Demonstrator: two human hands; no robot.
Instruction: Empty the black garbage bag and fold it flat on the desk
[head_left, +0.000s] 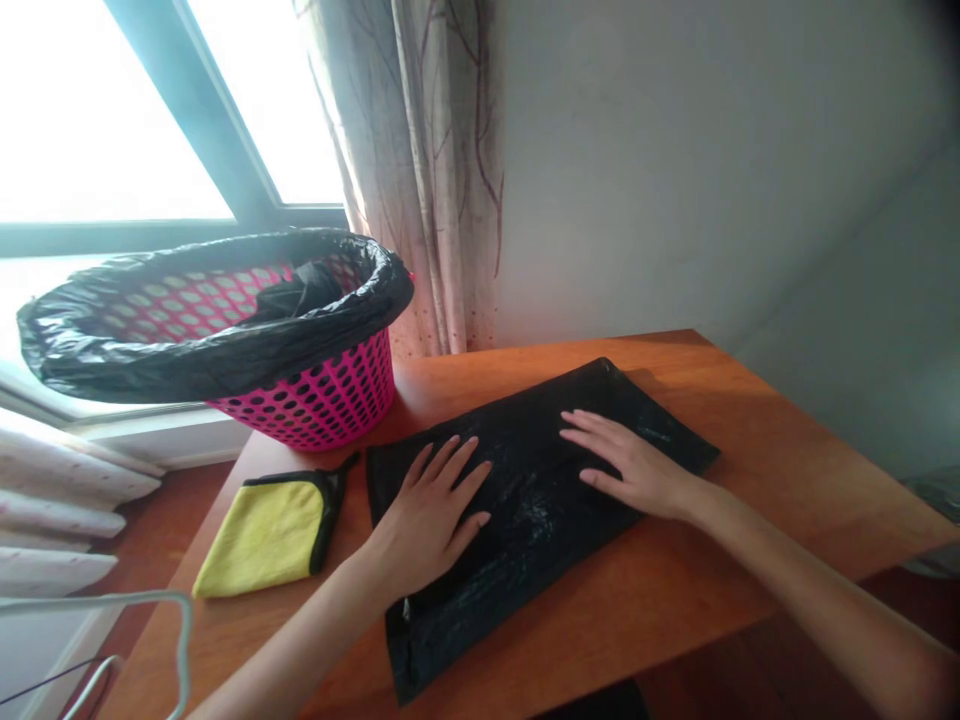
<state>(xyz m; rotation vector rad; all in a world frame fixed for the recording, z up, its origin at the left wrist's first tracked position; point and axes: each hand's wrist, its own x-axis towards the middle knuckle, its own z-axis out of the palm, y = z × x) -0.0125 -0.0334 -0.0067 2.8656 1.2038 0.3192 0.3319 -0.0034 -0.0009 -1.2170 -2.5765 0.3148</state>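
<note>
A flat black rectangular piece [525, 500], perhaps cloth or a bag, lies spread at a slant on the wooden table. Pale whitish streaks and smudges mark its surface. My left hand [431, 520] rests palm down on its left part, fingers spread. Toward its right end, my right hand [630, 460] also lies flat with the fingers stretched out. Neither hand grips anything. Just left of my left hand is a folded yellow cloth [262, 535] with a black border.
A pink perforated basket [330, 395], its rim wrapped in a black plastic bag [225, 360], stands at the table's back left with dark material inside. The wooden table [757, 480] meets a grey wall and a curtain [442, 180]. A white cable or tube [184, 640] is at lower left.
</note>
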